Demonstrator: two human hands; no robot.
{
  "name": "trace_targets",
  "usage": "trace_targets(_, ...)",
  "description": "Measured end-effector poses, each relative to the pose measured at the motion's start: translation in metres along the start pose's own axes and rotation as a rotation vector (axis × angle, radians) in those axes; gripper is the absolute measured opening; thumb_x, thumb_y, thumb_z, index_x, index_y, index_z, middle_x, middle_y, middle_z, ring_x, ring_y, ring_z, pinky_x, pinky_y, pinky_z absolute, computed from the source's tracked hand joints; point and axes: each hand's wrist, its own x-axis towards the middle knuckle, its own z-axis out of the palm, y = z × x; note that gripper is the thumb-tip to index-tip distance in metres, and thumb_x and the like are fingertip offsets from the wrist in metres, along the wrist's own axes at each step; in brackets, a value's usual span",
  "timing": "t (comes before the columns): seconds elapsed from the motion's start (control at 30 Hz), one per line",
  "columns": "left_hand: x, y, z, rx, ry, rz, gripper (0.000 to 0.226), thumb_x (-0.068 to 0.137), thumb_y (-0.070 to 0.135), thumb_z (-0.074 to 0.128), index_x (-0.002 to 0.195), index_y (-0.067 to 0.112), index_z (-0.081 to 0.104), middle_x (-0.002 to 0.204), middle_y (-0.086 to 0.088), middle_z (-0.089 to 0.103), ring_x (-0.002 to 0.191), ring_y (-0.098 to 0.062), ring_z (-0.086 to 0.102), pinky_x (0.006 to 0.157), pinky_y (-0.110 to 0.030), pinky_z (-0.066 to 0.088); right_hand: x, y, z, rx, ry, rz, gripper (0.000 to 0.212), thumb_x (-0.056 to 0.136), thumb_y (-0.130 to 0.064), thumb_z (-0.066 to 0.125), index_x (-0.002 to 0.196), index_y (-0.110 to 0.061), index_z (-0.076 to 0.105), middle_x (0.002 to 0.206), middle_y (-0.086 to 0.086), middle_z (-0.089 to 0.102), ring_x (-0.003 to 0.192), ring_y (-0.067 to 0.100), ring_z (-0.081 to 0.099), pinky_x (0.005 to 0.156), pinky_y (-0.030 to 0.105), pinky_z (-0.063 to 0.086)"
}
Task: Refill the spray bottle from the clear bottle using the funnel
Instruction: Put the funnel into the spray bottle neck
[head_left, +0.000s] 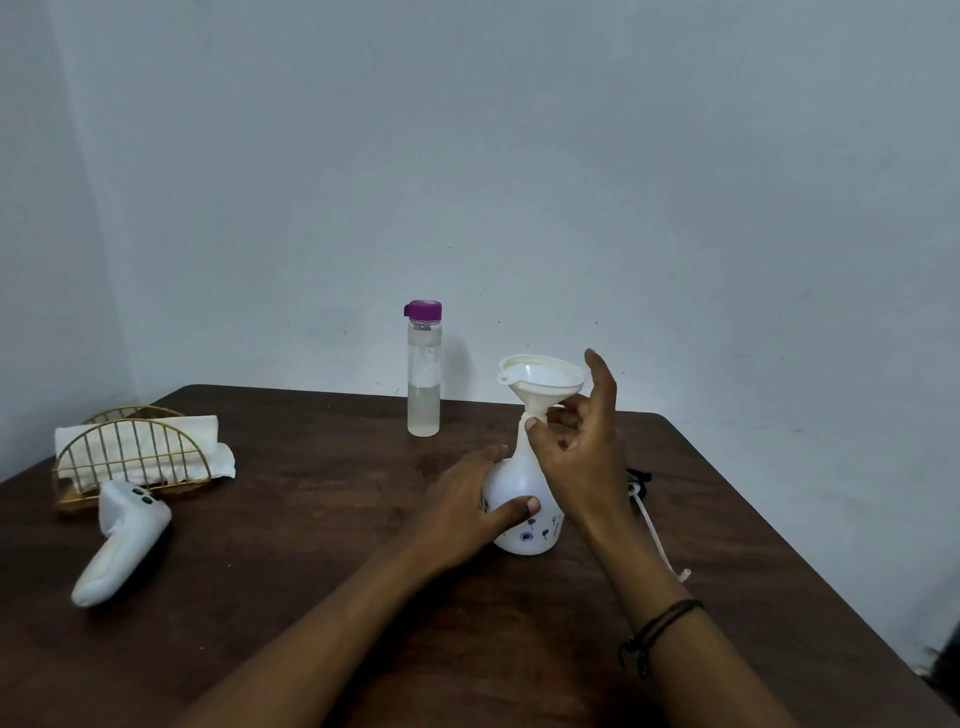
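Observation:
The white spray bottle (519, 488), printed with small blue flowers, stands upright on the dark wooden table (311, 571) without its spray head. A white funnel (540, 379) sits in its neck. My left hand (467, 514) grips the bottle's body from the left, thumb across the front. My right hand (582, 447) pinches the funnel's stem at the bottle's neck with thumb and a finger; the forefinger stands up beside the funnel's rim. The clear bottle (424, 369) with a purple cap stands shut behind, about half full of clear liquid.
A gold wire napkin holder (130, 452) with white napkins stands at the left. A white handheld controller (119, 545) lies in front of it. The spray head (641, 480) with its thin tube lies on the table behind my right hand. The wall is close behind.

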Motion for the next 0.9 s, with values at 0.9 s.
trace_targets(0.9, -0.008, -0.03, -0.049, -0.091, 0.268, -0.072, 0.035, 0.101, 0.002, 0.042, 0.135, 0.003, 0.051, 0.136, -0.006, 0.056, 0.093, 0.008, 0.048, 0.098, -0.019, 0.045, -0.049, -0.034, 0.09, -0.047, -0.214, -0.126, 0.027, 0.097, -0.032, 0.05, 0.123, -0.025, 0.053, 0.117, -0.01, 0.057, 0.107, 0.003, 0.057, 0.093, 0.022, 0.05)
